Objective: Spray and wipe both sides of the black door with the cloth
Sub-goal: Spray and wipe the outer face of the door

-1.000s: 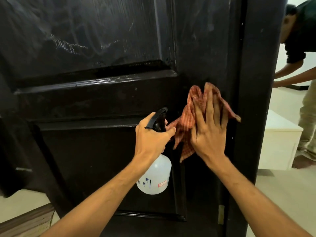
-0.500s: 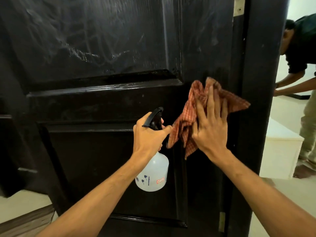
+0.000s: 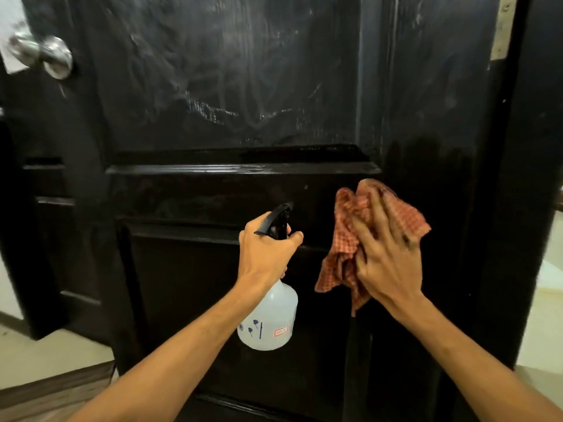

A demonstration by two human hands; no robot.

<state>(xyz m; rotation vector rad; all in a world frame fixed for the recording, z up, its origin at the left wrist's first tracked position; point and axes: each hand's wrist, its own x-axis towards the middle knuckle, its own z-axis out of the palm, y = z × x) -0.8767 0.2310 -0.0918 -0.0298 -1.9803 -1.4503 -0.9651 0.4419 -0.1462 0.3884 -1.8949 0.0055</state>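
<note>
The black panelled door fills the view, with wet smears across its upper panel. My right hand presses an orange checked cloth flat against the door's right stile, just below the middle rail. My left hand grips the neck of a white spray bottle with a black trigger head, held upright in front of the lower panel, a little left of the cloth.
A silver round door knob sticks out at the upper left. A metal hinge plate sits at the upper right by the black door frame. Pale floor shows at the lower left and far right.
The view has shifted left and up, bringing the door knob in and the person at the right out. My right hand and cloth have slid left and slightly down on the door.
</note>
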